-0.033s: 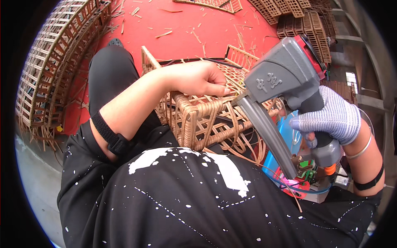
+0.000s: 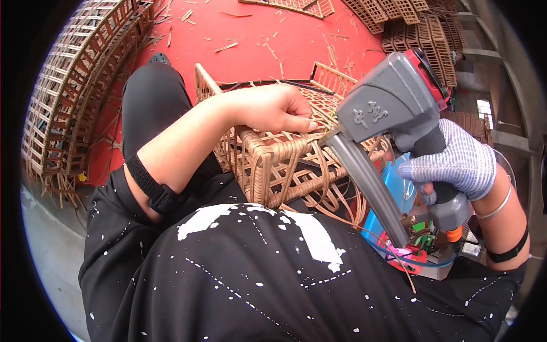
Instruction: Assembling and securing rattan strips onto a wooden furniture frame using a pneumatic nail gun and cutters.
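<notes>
Barely a stir from us since the earlier frame! Our gloved right hand (image 2: 458, 161) wraps round the grey nail gun (image 2: 387, 102); our left hand (image 2: 279, 109), fingers curled, sits over the woven basket (image 2: 261, 174), whether gripping, we can't tell.

The woven basket (image 2: 261, 171) is golden tan with a criss-cross lattice. On the right, the nail gun (image 2: 393, 105) is grey, its top end red and black, and the fitting (image 2: 454, 234) below its handle is orange. The glove (image 2: 464, 162) is whitish with fine blue-grey stripes. The shirt (image 2: 245, 285) is black with white patches, specks and dashed lines. The far floor (image 2: 205, 62) is red; the left stack of lattice frames (image 2: 74, 85) is tan and brown.
</notes>
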Action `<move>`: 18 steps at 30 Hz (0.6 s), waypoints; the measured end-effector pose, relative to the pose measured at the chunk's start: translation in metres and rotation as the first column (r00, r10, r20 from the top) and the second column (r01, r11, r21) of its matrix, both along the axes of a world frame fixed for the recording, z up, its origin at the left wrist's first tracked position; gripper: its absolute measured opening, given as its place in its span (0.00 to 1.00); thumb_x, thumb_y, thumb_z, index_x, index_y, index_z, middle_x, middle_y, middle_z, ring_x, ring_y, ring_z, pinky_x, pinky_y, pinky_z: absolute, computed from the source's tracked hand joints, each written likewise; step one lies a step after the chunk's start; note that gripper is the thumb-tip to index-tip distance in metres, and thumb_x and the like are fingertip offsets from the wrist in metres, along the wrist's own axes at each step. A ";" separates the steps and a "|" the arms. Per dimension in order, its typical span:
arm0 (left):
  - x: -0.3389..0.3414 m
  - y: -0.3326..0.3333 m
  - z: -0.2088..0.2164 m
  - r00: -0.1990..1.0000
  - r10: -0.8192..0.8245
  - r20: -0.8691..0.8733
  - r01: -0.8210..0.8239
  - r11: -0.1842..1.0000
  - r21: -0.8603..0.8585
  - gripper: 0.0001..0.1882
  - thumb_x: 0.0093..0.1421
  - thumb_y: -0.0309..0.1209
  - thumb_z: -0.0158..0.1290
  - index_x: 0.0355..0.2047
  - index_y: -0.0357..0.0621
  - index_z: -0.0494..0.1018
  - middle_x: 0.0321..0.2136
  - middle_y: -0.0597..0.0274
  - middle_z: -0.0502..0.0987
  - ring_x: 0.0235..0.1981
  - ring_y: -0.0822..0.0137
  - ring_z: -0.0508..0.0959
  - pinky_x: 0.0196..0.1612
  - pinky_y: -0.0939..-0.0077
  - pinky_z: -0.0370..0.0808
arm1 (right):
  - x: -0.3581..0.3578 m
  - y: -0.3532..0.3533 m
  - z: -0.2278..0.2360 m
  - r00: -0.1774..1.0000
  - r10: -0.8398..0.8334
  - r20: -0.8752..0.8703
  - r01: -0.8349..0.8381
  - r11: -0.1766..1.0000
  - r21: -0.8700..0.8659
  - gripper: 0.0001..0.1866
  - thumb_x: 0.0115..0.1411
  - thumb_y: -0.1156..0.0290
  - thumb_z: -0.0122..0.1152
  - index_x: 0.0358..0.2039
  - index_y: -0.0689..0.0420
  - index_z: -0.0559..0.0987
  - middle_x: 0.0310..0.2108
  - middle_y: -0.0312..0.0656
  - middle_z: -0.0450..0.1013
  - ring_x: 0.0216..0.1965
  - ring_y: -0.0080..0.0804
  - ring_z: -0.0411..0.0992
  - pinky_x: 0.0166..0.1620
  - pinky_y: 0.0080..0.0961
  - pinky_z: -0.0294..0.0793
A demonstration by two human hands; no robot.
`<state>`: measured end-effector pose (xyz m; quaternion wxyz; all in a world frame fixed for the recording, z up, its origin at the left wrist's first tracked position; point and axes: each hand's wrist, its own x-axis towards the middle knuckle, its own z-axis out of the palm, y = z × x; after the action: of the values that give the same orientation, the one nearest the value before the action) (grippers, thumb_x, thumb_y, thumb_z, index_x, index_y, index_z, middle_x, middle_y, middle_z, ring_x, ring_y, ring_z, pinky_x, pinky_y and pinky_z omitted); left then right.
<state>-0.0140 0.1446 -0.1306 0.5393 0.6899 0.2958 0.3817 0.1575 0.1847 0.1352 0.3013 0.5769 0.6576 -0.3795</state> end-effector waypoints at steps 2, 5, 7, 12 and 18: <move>0.001 0.000 -0.001 1.000 -0.014 0.014 0.014 1.000 -0.010 0.26 0.68 0.41 0.54 0.17 0.39 0.63 0.13 0.70 0.57 0.18 0.75 0.56 0.23 0.72 0.59 | -0.001 -0.001 -0.002 0.999 -0.038 -0.009 0.038 0.999 -0.003 0.14 0.52 0.63 0.71 0.29 0.60 0.80 0.14 0.33 0.72 0.16 0.18 0.69 0.24 0.20 0.71; 0.002 0.001 -0.004 0.999 0.018 0.028 -0.018 1.000 -0.007 0.25 0.68 0.41 0.54 0.17 0.39 0.64 0.14 0.70 0.57 0.19 0.75 0.57 0.23 0.72 0.60 | -0.002 0.000 -0.004 0.997 -0.076 -0.009 0.076 0.997 -0.015 0.13 0.52 0.64 0.71 0.30 0.59 0.79 0.15 0.33 0.72 0.17 0.18 0.69 0.24 0.20 0.71; 0.001 0.001 -0.003 1.000 -0.009 0.006 0.009 0.999 -0.049 0.25 0.68 0.41 0.54 0.18 0.38 0.66 0.14 0.71 0.58 0.19 0.76 0.58 0.24 0.72 0.61 | -0.001 0.002 -0.007 0.998 -0.065 0.002 0.065 0.997 -0.034 0.14 0.52 0.65 0.71 0.32 0.60 0.78 0.15 0.34 0.72 0.17 0.18 0.69 0.24 0.20 0.71; 0.001 0.003 -0.006 1.000 0.007 -0.004 -0.008 1.000 -0.026 0.23 0.68 0.40 0.54 0.19 0.38 0.67 0.14 0.71 0.59 0.19 0.76 0.58 0.24 0.72 0.61 | -0.007 -0.005 -0.004 0.998 -0.061 -0.004 0.061 0.998 -0.001 0.16 0.52 0.64 0.71 0.35 0.61 0.78 0.15 0.34 0.72 0.17 0.18 0.69 0.24 0.21 0.71; 0.001 0.002 -0.007 1.000 -0.002 0.031 0.001 1.000 0.018 0.22 0.67 0.39 0.54 0.19 0.38 0.67 0.14 0.70 0.59 0.20 0.76 0.59 0.24 0.73 0.61 | -0.010 -0.003 -0.007 0.999 -0.026 0.035 0.025 1.000 0.019 0.14 0.53 0.63 0.71 0.32 0.61 0.79 0.15 0.34 0.72 0.16 0.20 0.70 0.23 0.20 0.71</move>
<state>-0.0134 0.1465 -0.1372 0.5381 0.6887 0.2834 0.3948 0.1478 0.1822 0.1278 0.3025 0.5945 0.6485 -0.3668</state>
